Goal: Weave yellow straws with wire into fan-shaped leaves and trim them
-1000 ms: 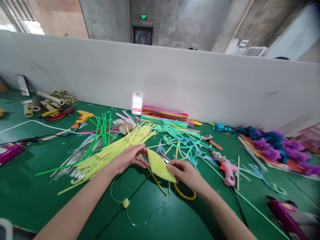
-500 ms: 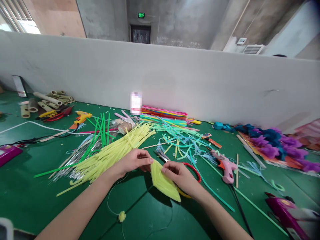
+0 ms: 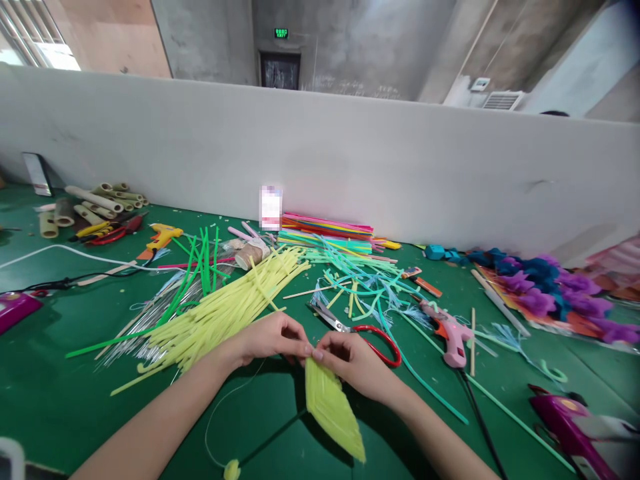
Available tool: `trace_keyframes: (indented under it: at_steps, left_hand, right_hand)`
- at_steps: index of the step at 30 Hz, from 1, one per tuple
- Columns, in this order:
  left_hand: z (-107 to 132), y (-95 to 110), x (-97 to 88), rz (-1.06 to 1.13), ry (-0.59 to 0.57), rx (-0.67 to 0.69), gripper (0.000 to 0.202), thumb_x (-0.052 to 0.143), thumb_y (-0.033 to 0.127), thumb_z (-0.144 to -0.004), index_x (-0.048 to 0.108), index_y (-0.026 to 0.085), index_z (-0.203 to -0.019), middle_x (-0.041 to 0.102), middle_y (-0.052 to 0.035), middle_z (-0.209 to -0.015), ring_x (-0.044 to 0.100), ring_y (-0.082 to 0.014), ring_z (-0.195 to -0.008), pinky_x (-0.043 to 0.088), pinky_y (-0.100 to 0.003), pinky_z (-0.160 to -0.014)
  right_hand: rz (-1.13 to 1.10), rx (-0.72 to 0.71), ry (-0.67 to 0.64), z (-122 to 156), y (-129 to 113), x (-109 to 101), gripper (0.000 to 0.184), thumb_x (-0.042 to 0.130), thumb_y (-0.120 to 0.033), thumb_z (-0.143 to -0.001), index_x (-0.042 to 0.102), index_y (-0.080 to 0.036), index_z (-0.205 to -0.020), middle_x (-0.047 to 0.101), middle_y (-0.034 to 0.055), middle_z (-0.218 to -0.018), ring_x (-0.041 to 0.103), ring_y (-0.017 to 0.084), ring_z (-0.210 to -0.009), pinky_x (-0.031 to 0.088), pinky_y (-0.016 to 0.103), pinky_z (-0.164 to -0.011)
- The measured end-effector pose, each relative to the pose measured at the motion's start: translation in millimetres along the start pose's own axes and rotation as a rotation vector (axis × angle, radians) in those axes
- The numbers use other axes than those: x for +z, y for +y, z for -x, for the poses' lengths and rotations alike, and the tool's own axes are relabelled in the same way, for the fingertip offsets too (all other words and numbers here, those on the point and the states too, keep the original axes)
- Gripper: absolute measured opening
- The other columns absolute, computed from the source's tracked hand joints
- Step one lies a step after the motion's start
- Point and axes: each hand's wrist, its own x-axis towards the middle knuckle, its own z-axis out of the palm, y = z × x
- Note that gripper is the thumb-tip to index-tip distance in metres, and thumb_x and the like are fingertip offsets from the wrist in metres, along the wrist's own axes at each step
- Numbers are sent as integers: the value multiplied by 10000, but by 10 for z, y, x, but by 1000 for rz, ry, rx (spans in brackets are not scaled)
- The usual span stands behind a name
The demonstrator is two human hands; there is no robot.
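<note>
A yellow leaf-shaped piece built of pipe cleaners [image 3: 333, 410] hangs point-down from the fingers of both hands. My left hand [image 3: 280, 339] pinches its upper tip, thumb and forefinger closed. Right against it, my right hand [image 3: 345, 357] pinches the same tip from the other side. Below the left hand, a dark thin stem [image 3: 273, 437] runs to a small yellow bud [image 3: 232, 469] with a fine pale wire looping from it. Just beyond the right hand lie red-handled scissors [image 3: 383, 343], blades pointing away to the left.
Yellow pipe cleaners [image 3: 225, 307] lie heaped to the left, beside silver wires. Teal pipe cleaners [image 3: 370, 287] spread behind the scissors. A pink glue gun [image 3: 455, 337] rests at right, a yellow one [image 3: 165, 235] at left. Purple flowers [image 3: 540, 301] sit far right; a white partition [image 3: 320, 153] stands behind.
Both hands have come together at the upper tip; the right hand was on the leaf's side before. The leaf now hangs lower, and the bud has moved down and left.
</note>
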Motion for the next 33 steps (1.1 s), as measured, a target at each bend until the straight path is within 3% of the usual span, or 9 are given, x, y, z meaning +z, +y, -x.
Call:
trace_keyframes:
  at_steps: [3, 9, 12, 15, 21, 24, 28, 33]
  left_hand:
    - [6, 5, -1, -1, 1, 1, 309, 714, 461, -702, 711, 156, -757, 708, -42, -730, 647, -142, -664, 500, -251, -677]
    - [-6, 23, -28, 219, 16, -2, 592, 435, 638, -840, 705, 113, -896, 722, -137, -862, 684, -192, -739, 514, -286, -665]
    - [-18, 14, -65, 206, 50, 8, 542, 487, 608, -834, 693, 118, -946, 714, -148, -941, 690, -203, -770, 515, -290, -677]
    - [-26, -4, -73, 136, -13, 0, 458, 589, 549, -800, 691, 135, -970, 711, -143, -986, 689, -204, -801, 512, -278, -673]
    - [6, 5, 33, 115, -249, -10, 387, 619, 491, -802, 714, 120, -863, 730, -118, -840, 680, -161, -683, 493, -241, -612]
    - [16, 19, 81, 141, -307, -35, 294, 687, 404, -767, 719, 120, -835, 727, -88, -763, 665, -136, -626, 489, -220, -598]
    - [-7, 5, 71, 166, -283, -56, 234, 717, 346, -738, 711, 114, -766, 675, -29, -587, 584, -80, -451, 461, -174, -487]
    - [1, -10, -32, 366, -179, 28, 226, 728, 320, -728, 637, 119, -678, 617, 10, -508, 465, -41, -305, 318, -139, -315]
  right_hand:
    - [29, -16, -22, 19, -3, 4, 337, 562, -496, -841, 600, -167, -775, 434, -42, -610, 362, 88, -540, 260, 213, -473]
    - [48, -85, 60, 8, 8, -127, 334, 525, -478, -872, 563, -166, -759, 417, -42, -632, 348, 91, -570, 257, 218, -504]
    - [1, -98, 155, -6, 24, -252, 346, 523, -492, -869, 545, -170, -745, 389, -46, -630, 327, 90, -570, 244, 220, -506]
    - [-67, -61, 266, -12, 47, -332, 360, 508, -516, -871, 541, -177, -755, 370, -50, -626, 311, 86, -556, 233, 217, -493]
    - [-130, -13, 324, -24, 43, -287, 367, 543, -531, -845, 568, -175, -756, 418, -42, -617, 352, 83, -545, 257, 208, -481]
    - [-146, -4, 330, -36, 28, -243, 361, 559, -526, -837, 589, -175, -756, 451, -36, -613, 373, 84, -543, 272, 205, -474]
    - [-226, -5, 375, -58, 46, -239, 338, 576, -516, -834, 625, -185, -785, 496, -33, -630, 406, 76, -548, 303, 184, -475]
    - [-447, -82, 422, -83, 104, -310, 335, 543, -499, -863, 661, -201, -960, 633, 38, -866, 570, 139, -768, 468, 226, -639]
